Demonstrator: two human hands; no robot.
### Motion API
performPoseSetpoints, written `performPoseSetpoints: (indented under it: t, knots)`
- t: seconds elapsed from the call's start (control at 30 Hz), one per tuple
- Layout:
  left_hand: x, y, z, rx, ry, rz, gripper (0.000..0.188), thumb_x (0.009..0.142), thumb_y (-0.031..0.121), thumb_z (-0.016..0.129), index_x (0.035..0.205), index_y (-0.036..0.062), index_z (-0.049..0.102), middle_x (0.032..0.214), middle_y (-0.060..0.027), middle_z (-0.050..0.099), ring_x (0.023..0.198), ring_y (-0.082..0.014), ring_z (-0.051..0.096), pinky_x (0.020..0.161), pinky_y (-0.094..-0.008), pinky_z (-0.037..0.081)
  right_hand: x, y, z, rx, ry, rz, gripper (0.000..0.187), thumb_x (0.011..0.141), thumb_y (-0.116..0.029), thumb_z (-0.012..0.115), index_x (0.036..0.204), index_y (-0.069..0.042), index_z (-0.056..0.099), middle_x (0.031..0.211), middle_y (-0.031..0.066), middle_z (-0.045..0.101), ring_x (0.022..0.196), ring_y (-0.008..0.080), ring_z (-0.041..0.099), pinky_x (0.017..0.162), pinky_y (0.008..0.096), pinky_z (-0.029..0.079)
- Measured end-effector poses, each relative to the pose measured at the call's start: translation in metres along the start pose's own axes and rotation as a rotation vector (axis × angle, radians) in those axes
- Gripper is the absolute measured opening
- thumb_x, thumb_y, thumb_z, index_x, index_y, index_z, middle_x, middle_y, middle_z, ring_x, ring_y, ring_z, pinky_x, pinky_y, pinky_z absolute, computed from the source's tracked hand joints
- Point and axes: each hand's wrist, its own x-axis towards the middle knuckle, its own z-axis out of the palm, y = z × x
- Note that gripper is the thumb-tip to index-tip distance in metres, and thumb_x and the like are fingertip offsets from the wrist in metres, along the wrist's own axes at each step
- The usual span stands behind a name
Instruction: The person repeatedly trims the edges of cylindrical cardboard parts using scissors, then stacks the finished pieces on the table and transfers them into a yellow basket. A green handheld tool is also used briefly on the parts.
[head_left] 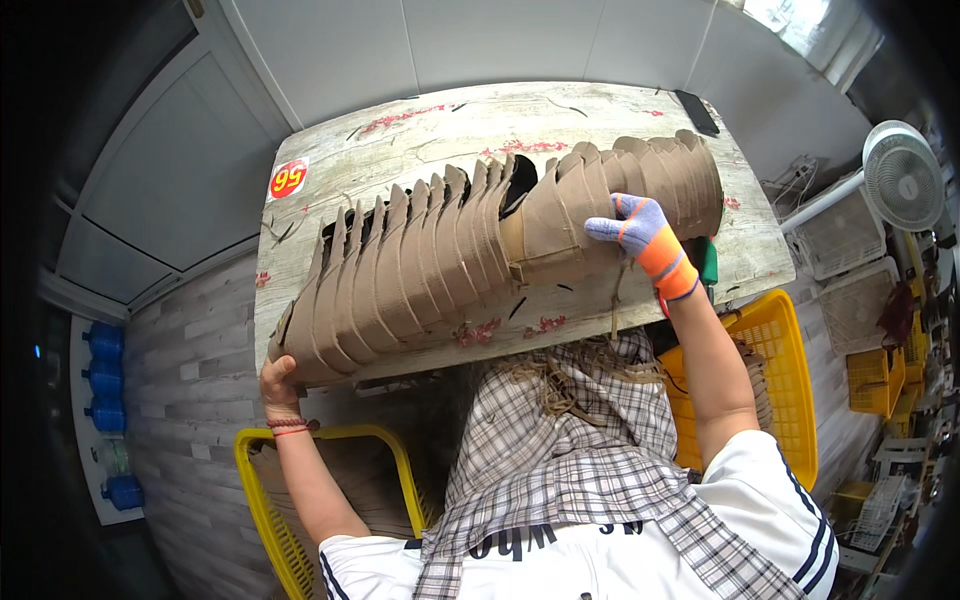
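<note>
Both hands (648, 236) wide apart on brown pieces (405, 270)

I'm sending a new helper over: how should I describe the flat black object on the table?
Find the pale, wood-patterned table, then follow the row of overlapping brown pieces to its right end. Beyond it, at the table's far right corner, lies a flat black phone-like rectangle. Unlike the thin dark scraps on the tabletop, it is broad and straight-edged.
</note>
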Motion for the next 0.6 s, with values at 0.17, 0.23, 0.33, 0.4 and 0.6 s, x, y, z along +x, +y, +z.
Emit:
performPoseSetpoints:
  t: [0.17,0.23,0.33,0.4,0.6]
  knots:
    - [0.021,-0.017,-0.010,-0.071,0.000,-0.020,0.066,0.070,0.031,0.079,0.123,-0.0023,0.058,0.118,-0.0109,0.063,0.107,-0.0267,0.059,0.094,-0.0383,0.047,-0.008,-0.019,0.003,0.236,-0.117,0.136,0.037,0.076,-0.024,0.081,0.066,-0.007,0.050,0.059,-0.0065,0.042,0.055,0.0034,0.043,0.043,0.0246,0.036]
    - [0.019,-0.022,0.015,-0.097,0.039,-0.085,0.068,0.067,0.033,0.079,0.121,-0.0022,0.059,0.117,-0.0105,0.064,0.107,-0.0263,0.059,0.093,-0.0383,0.047,-0.014,-0.025,0.008,0.221,-0.129,0.277,0.039,0.075,-0.025,0.082,0.068,-0.005,0.050,0.057,-0.0040,0.040,0.055,0.0041,0.040,0.045,0.0259,0.036]
    - [0.004,-0.042,0.006,-0.049,0.099,-0.024,0.071,0.068,0.036,0.079,0.122,-0.0049,0.057,0.119,-0.0134,0.062,0.106,-0.0291,0.060,0.090,-0.0415,0.050,-0.011,0.008,0.030,0.112,0.016,0.019,0.049,0.074,-0.034,0.083,0.067,-0.002,0.047,0.058,0.0004,0.034,0.058,0.0074,0.031,0.048,0.0302,0.035]
    - [-0.003,-0.044,-0.004,-0.062,0.078,-0.058,0.078,0.069,0.034,0.078,0.127,-0.0088,0.050,0.123,-0.0159,0.060,0.113,-0.0322,0.058,0.096,-0.0443,0.048,-0.015,-0.005,0.028,0.086,0.032,0.068,0.050,0.074,-0.036,0.083,0.068,-0.001,0.047,0.057,0.0013,0.035,0.058,0.0097,0.030,0.050,0.0314,0.036]
    - [0.006,-0.049,-0.055,0.195,0.010,0.140,0.062,0.082,0.051,0.068,0.105,-0.0058,0.063,0.110,-0.0141,0.064,0.102,-0.0268,0.061,0.089,-0.0425,0.050,-0.036,0.007,-0.071,0.079,0.617,-0.027,0.020,0.086,-0.017,0.071,0.088,0.002,0.065,0.075,0.0048,0.063,0.064,0.0093,0.057,0.059,0.0253,0.048]
